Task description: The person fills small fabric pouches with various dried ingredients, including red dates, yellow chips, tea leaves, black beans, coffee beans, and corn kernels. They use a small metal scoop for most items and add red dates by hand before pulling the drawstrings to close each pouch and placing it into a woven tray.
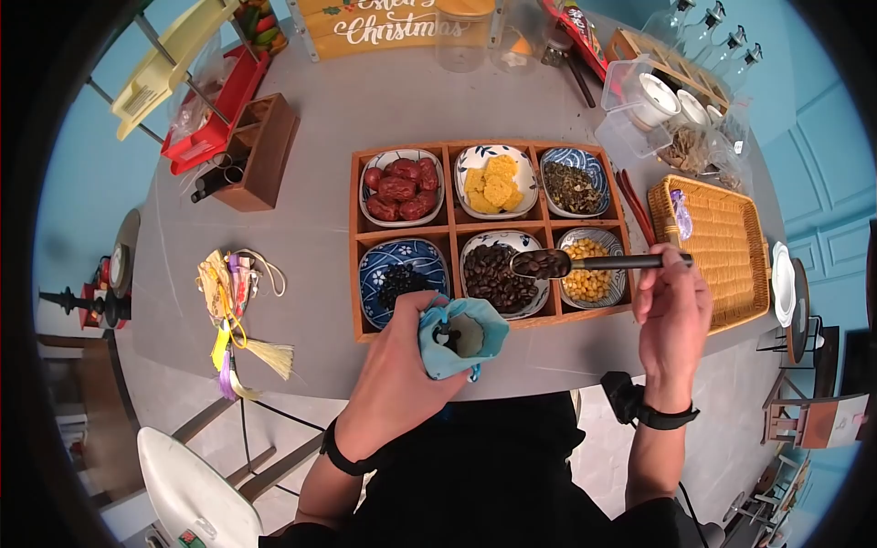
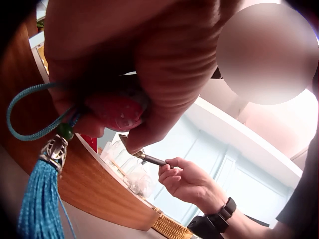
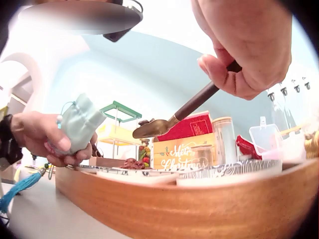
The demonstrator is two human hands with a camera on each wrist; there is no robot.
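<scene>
My left hand (image 1: 395,388) grips a small light blue pouch (image 1: 489,340), its mouth facing up with something dark inside. A blue tassel (image 2: 41,199) hangs from its cord. In my right hand (image 1: 674,315) is the dark handle of a metal spoon (image 3: 152,128), pinched by the fingers. Dark brown beans (image 1: 545,264) fill the spoon, which is held above the dish of similar beans (image 1: 498,285) and the yellow kernels (image 1: 586,283). The wooden compartment box (image 1: 358,247) also holds dishes of red dates (image 1: 397,190), yellow pieces (image 1: 498,185), dried leaves (image 1: 573,189) and small black items (image 1: 399,283).
Tasselled pouches (image 1: 228,292) lie left of the box. A wicker basket (image 1: 722,247) stands at the right, with dark red sticks (image 1: 635,205) beside it. Behind are a brown wooden holder (image 1: 265,155), a Christmas sign (image 1: 393,27), glass jars and a clear plastic box (image 1: 635,128).
</scene>
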